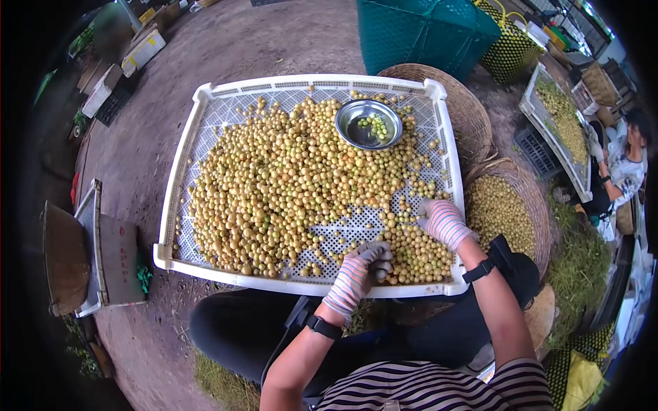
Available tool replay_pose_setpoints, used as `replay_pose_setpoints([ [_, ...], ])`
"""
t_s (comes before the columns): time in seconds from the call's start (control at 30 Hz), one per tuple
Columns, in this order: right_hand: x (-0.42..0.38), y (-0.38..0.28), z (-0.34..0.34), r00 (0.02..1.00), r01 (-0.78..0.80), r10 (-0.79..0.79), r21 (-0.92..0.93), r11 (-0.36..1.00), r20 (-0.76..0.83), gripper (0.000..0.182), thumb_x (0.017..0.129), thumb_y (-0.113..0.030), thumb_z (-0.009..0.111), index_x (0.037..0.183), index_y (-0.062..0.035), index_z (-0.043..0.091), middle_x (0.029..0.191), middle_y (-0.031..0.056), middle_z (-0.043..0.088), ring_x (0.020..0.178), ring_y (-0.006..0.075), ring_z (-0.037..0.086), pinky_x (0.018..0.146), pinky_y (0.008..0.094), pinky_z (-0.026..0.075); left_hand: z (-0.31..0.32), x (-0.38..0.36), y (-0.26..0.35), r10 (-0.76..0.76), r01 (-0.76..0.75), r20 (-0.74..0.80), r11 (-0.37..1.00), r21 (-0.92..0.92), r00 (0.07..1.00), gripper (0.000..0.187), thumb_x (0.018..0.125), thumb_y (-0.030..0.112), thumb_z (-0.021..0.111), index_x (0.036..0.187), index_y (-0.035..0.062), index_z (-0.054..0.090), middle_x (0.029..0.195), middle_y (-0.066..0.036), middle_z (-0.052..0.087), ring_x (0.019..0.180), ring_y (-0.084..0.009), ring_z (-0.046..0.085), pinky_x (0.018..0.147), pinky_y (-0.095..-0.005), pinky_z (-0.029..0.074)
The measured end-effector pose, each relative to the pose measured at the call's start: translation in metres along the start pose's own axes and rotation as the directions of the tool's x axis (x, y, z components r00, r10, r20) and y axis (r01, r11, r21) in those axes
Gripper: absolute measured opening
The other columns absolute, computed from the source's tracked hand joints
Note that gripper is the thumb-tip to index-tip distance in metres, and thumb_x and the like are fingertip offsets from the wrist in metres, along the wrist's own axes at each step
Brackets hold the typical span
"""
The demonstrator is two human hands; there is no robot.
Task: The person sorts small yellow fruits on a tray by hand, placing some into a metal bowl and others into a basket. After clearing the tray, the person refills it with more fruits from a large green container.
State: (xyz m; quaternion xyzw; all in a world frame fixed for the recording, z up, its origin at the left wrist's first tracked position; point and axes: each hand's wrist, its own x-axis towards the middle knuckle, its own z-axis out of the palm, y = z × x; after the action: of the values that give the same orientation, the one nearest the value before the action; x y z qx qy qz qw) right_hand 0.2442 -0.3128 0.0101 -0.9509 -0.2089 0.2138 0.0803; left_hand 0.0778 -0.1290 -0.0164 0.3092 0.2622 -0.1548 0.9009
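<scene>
A white mesh tray (pixel 288 281) lies before me, heaped with small round yellow-green fruits (pixel 274 171). My left hand (pixel 364 264), in a striped, grey-fingered glove, is at the tray's near edge with its fingers curled together beside the fruits. Whatever they may hold is hidden. In a matching glove, my right hand (pixel 444 222) is over the fruits near the tray's right side. Its fingers bend downward, and their tips are mostly out of sight. Toward the back right of the tray, a metal bowl (pixel 349 140) holds several greener fruits.
Right of the tray stands a wicker basket (pixel 541 226) of similar fruits, with a round woven basket (pixel 473 113) behind it. A teal woven bag (pixel 425 38) is at the back. Another person (pixel 627 164) sits far right by a second tray (pixel 582 179). A grey bin (pixel 118 264) stands left.
</scene>
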Motion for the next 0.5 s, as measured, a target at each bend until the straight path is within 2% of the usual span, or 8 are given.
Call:
replay_pose_setpoints([
  [0.13, 0.006, 0.009, -0.001, 0.992, -0.027, 0.018, 0.064, 0.998, 0.126, 0.03, 0.079, -0.024, 0.068, 0.104, -0.0086, 0.07, 0.09, 0.019, 0.07, 0.086, 0.0354, 0.067, 0.081, 0.0425, 0.053, 0.006, -0.001, 0.001, -0.017, 0.016, -0.03, 0.999, -0.034, 0.999, 0.02, 0.095, 0.016, 0.057, 0.109, 0.0027, 0.064, 0.087, -0.005, 0.068, 0.066, -0.014, 0.061, 0.056, -0.0252, 0.047],
  [0.23, 0.004, 0.02, 0.001, 0.993, 0.026, -0.041, 0.138, 0.99, 0.108, 0.025, 0.079, -0.022, 0.068, 0.101, -0.0098, 0.072, 0.09, 0.0181, 0.07, 0.085, 0.0342, 0.067, 0.081, 0.0415, 0.053, 0.006, 0.0, 0.0, -0.021, 0.02, -0.035, 0.999, -0.035, 0.999, 0.02, 0.095, 0.016, 0.057, 0.109, 0.003, 0.064, 0.086, -0.004, 0.068, 0.066, -0.0135, 0.061, 0.055, -0.0246, 0.047],
  [0.37, 0.005, 0.026, 0.011, 0.993, 0.116, -0.115, 0.025, 0.993, -0.037, 0.018, 0.082, -0.02, 0.065, 0.093, -0.0091, 0.074, 0.088, 0.0153, 0.07, 0.082, 0.0334, 0.067, 0.079, 0.0417, 0.053, 0.007, 0.0, -0.001, -0.022, 0.021, -0.034, 0.999, -0.032, 0.999, 0.02, 0.095, 0.016, 0.058, 0.109, 0.0032, 0.064, 0.086, -0.004, 0.068, 0.064, -0.0132, 0.061, 0.055, -0.0241, 0.047],
  [0.47, -0.002, 0.014, 0.005, 0.995, 0.1, -0.097, 0.113, 0.989, -0.03, 0.018, 0.082, -0.02, 0.066, 0.094, -0.0089, 0.073, 0.084, 0.0141, 0.07, 0.079, 0.0332, 0.066, 0.076, 0.0406, 0.053, 0.003, 0.003, -0.003, -0.023, 0.023, -0.006, 1.0, -0.018, 1.0, 0.023, 0.095, 0.018, 0.059, 0.112, 0.0032, 0.063, 0.088, -0.004, 0.068, 0.067, -0.0139, 0.062, 0.058, -0.0248, 0.048],
  [0.5, -0.004, 0.01, 0.005, 0.989, 0.149, -0.143, 0.203, 0.968, -0.045, 0.018, 0.082, -0.02, 0.066, 0.093, -0.0083, 0.073, 0.084, 0.0144, 0.07, 0.078, 0.033, 0.066, 0.075, 0.04, 0.053, 0.002, 0.003, -0.003, -0.028, 0.028, 0.011, 1.0, -0.004, 1.0, 0.026, 0.095, 0.02, 0.059, 0.115, 0.003, 0.062, 0.09, -0.005, 0.068, 0.07, -0.0144, 0.062, 0.06, -0.0255, 0.048],
])
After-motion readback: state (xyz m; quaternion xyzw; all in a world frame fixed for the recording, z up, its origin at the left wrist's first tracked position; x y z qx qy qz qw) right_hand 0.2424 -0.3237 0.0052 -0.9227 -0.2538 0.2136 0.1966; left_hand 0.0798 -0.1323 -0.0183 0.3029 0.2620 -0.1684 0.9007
